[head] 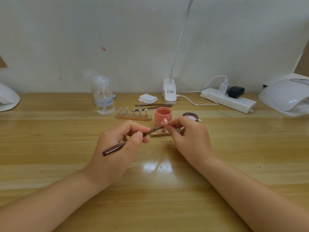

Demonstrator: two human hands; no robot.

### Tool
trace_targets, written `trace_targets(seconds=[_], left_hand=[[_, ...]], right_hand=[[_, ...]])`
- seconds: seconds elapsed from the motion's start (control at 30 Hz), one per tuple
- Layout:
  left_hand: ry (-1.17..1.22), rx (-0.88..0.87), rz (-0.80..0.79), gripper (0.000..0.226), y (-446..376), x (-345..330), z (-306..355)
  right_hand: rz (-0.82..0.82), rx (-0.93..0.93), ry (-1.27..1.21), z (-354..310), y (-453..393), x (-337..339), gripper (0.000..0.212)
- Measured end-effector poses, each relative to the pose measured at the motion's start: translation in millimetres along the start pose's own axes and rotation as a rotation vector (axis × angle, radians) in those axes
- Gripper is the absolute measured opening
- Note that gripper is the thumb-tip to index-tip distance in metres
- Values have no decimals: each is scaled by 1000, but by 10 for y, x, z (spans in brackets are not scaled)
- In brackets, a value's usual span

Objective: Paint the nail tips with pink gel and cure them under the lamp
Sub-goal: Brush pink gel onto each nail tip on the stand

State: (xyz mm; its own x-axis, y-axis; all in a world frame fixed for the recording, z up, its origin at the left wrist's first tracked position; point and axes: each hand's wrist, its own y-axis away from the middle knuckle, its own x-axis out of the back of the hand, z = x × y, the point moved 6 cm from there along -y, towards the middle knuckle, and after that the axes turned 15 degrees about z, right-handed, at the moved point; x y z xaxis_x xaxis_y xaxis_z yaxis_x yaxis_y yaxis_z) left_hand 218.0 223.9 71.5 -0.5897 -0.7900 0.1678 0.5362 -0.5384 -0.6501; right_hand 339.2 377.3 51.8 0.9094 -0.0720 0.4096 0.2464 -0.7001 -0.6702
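Note:
My left hand (117,143) grips a dark brown brush (117,147), whose bristle end touches a pink nail tip (164,121). My right hand (189,133) pinches that tip's small stand just below the tip, over a wooden holder strip (158,135). Behind them stands an open pink gel jar (163,116), and its lid (190,116) lies to the right. A second wooden strip (133,116) holds several nail tips on metal stands. A white curing lamp (286,97) sits at the far right.
A clear pump bottle (103,97) stands back left. White pads (148,98), two spare brushes (153,106), a clip lamp base (169,92) and a power strip (229,100) line the back. Another white device (7,97) sits at the left edge of the wooden desk (150,190).

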Motion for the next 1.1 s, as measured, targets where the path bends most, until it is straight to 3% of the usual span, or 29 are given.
trace_targets(seconds=[0.13, 0.47, 0.8, 1.0, 1.1], left_hand=[[28, 88, 38, 19, -28, -4, -64], [45, 98, 9, 28, -24, -12, -87], [103, 100, 10, 16, -15, -27, -83], [193, 137, 101, 15, -101, -16, -155], [212, 177, 43, 17, -187, -128, -232]], right_hand=[[-15, -15, -25, 6, 2, -5, 3], [-35, -31, -47, 14, 2, -19, 3], [-46, -131, -164, 43, -6, -42, 2], [-24, -184, -231, 60, -4, -51, 5], [-15, -190, -223, 54, -3, -35, 7]])
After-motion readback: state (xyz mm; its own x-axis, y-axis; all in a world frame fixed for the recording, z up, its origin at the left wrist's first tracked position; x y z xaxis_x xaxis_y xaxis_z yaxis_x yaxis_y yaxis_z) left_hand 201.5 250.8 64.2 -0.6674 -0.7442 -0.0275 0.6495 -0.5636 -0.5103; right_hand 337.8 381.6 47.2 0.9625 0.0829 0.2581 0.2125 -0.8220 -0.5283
